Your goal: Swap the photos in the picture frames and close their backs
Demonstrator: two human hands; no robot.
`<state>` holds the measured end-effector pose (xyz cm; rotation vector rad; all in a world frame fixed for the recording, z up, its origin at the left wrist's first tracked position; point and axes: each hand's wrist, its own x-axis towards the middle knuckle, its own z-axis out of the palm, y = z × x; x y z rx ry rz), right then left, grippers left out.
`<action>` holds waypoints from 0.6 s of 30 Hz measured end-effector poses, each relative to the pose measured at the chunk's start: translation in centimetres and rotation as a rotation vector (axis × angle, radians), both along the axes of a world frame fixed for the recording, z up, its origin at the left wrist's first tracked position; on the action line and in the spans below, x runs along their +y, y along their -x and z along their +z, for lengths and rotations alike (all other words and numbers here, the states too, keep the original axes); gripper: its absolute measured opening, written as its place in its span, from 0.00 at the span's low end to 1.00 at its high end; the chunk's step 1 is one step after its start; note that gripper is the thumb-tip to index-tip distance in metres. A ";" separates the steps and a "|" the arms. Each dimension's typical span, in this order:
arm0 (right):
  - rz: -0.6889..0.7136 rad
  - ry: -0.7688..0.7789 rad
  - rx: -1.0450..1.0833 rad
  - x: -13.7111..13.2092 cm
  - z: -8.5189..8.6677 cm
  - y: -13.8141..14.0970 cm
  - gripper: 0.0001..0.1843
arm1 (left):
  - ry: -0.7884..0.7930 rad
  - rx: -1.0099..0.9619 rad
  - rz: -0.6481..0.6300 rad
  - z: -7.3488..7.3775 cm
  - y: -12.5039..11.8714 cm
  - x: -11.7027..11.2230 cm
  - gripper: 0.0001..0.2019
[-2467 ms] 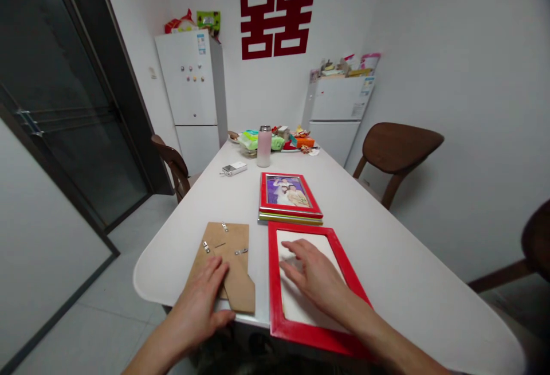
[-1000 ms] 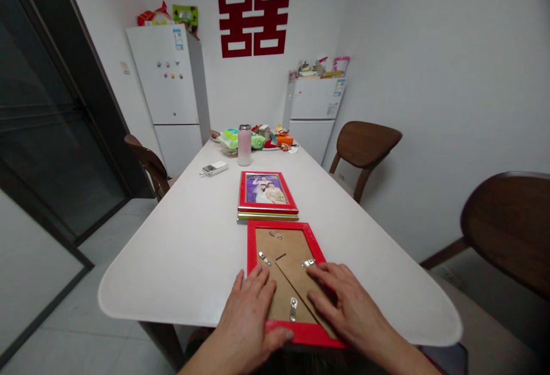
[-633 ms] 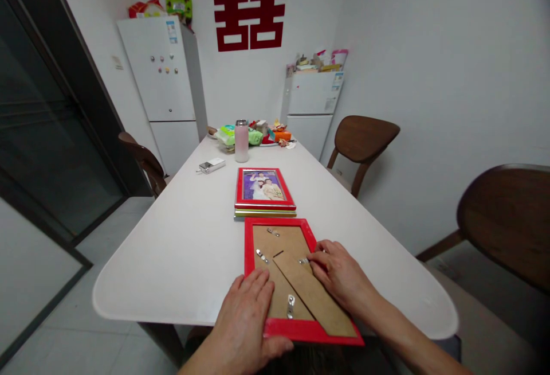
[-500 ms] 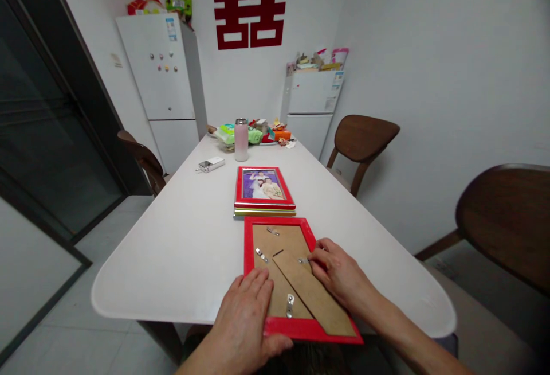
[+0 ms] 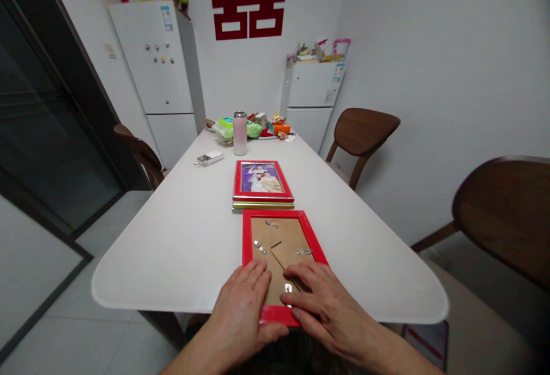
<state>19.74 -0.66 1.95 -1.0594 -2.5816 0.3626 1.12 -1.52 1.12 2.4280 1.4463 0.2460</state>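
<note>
A frame (image 5: 247,240) lies back-up at the table's (image 5: 172,260) near edge; left hand (image 5: 243,297) flat on it; right hand (image 5: 329,303) at the near clip (image 5: 288,288), pinch unclear. Backing (image 5: 286,233) seemingly being fastened; that clip likely needs turning.

Runs red around the near frame (image 5: 248,237), plain tan across its backing board (image 5: 286,234) and silvery on the clips (image 5: 260,247). Shows red on the stacked frame (image 5: 263,196), purple in its photo (image 5: 261,179) and yellow-green on the edge (image 5: 264,206) below. Turns white on the table (image 5: 172,249), pale pink on the bottle (image 5: 240,135) and deep red on the wall sign (image 5: 232,0).
</note>
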 end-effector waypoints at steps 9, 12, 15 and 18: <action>-0.095 0.123 0.056 1.6 -0.8 0.5 0.07 | -0.004 -0.014 -0.013 -0.2 0.2 0.1 0.35; -0.113 0.104 0.042 2.1 -1.1 1.6 0.07 | -0.010 -0.022 -0.007 -0.2 0.2 0.0 0.35; -0.045 0.087 0.006 2.1 -1.0 2.0 0.10 | 0.001 -0.018 -0.003 -0.1 0.2 0.1 0.36; 0.041 0.095 0.003 1.7 -0.7 1.3 0.13 | 0.008 -0.010 -0.003 0.1 0.2 0.1 0.37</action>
